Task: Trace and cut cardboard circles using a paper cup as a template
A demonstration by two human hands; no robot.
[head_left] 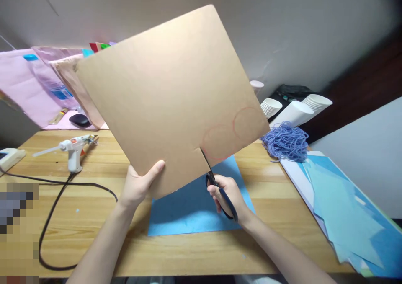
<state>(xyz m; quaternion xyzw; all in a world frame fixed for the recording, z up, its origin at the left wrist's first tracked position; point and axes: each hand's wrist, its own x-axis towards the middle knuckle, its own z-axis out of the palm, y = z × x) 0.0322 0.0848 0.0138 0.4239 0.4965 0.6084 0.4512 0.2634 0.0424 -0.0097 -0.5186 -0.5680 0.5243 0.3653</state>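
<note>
A large brown cardboard sheet (169, 91) is held up tilted above the table. My left hand (143, 183) grips its lower left edge, thumb on the near face and fingers hidden behind. Two red circles are drawn near the sheet's lower right corner. My right hand (230, 194) is closed round the dark handles of a pair of scissors (228, 204). The scissors' blades sit at the sheet's lower edge, just left of the circles, and their tip reaches into the cardboard. Beneath lies a blue sheet (188, 217) on the table.
On the left are a white glue gun (75, 150) with a looping black cord (47, 225) and a black computer mouse (79, 120). Right of the cardboard are white paper cups (295, 114), a bundle of purple-blue string (285, 141) and stacked blue-green paper sheets (345, 204).
</note>
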